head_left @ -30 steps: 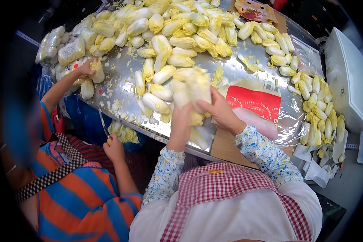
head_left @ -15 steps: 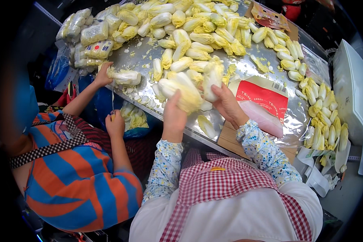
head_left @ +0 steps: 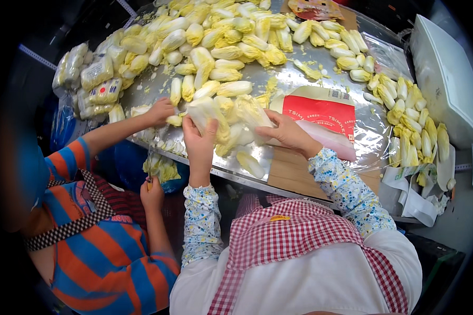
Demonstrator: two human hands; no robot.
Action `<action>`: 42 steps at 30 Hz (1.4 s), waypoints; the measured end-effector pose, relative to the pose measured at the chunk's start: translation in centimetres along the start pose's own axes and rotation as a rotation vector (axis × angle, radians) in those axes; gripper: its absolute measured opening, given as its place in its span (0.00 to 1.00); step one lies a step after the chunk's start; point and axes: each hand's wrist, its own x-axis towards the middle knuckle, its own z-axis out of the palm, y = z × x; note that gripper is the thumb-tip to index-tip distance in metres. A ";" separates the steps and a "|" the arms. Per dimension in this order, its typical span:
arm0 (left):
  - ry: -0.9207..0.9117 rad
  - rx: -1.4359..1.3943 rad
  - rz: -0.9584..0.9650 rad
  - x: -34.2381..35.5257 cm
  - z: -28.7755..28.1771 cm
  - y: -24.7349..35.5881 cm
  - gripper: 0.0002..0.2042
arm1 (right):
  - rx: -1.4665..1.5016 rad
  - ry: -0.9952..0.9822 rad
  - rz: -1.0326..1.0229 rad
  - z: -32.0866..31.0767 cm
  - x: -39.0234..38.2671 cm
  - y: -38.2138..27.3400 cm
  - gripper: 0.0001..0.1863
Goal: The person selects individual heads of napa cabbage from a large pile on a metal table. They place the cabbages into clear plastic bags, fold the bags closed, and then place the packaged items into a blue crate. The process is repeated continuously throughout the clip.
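Observation:
Just above the table's near edge, my left hand point(head_left: 198, 140) is closed around a napa cabbage heart point(head_left: 206, 114), pale white with yellow leaf tips. Beside it my right hand point(head_left: 293, 135) grips another napa cabbage heart point(head_left: 254, 115) from the right. The two hearts are tilted and nearly touch, with loose yellow leaves hanging between them. Below them a single small heart point(head_left: 250, 164) lies on the metal table point(head_left: 320, 74). Under my right wrist are a brown board point(head_left: 294, 170) and a red and beige printed bag point(head_left: 320, 110).
Many cabbage hearts point(head_left: 231, 37) cover the far table, with a row point(head_left: 399, 105) down the right. Bagged hearts point(head_left: 97, 73) are stacked left. A co-worker's hand point(head_left: 162, 112) reaches in from the left; their other hand point(head_left: 151, 193) stays low. A white foam box point(head_left: 441, 79) stands right.
The view has shifted, so the table's contents appear farther up and left. My hands have turned the two hearts. The co-worker's upper hand has moved right, away from the heart it was holding.

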 end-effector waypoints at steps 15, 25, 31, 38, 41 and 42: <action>-0.720 -0.240 -0.630 -5.8 3.4 -3.1 0.37 | -0.555 -0.519 0.075 -5.9 -2.6 -4.4 0.29; -0.194 -0.824 -0.442 -8.0 -3.7 -3.3 0.41 | -0.585 -0.191 -0.073 -0.6 12.9 -6.6 0.32; 0.124 -1.229 -0.408 -7.1 -5.1 -4.9 0.32 | -1.327 -0.065 -0.428 5.3 18.7 2.9 0.34; 0.178 -1.348 -0.595 -4.8 -4.3 -5.9 0.32 | 0.393 -0.176 0.117 1.7 12.0 -0.4 0.26; 0.017 -1.181 -0.633 -2.1 -0.9 -6.4 0.28 | 0.836 -0.282 0.105 -0.2 7.3 -0.1 0.25; -0.038 -1.133 -0.645 -1.3 0.4 -6.6 0.27 | 0.851 -0.266 0.097 -0.6 5.7 0.0 0.24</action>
